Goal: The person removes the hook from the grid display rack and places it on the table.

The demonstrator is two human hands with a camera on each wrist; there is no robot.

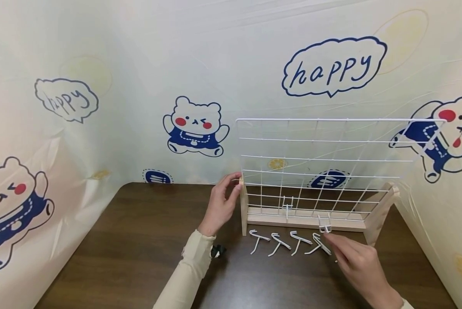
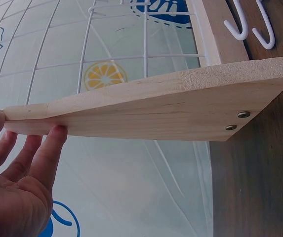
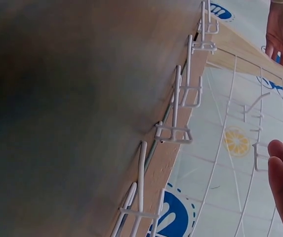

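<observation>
A white wire grid stands on a wooden base, between two wooden side panels. My left hand pinches the upper end of the left side panel, thumb on one face and fingers on the other. My right hand holds a white wire hook by its prong in the fingertips, its square back close to the lower grid wires. Another white hook hangs on the grid, left of centre. Several loose hooks lie in a row on the table, some partly behind my right hand.
The wooden base runs along the bottom of the grid, with the right side panel at its other end. A small black object lies by my left wrist on the dark wooden table. Printed cloth hangs behind and at both sides.
</observation>
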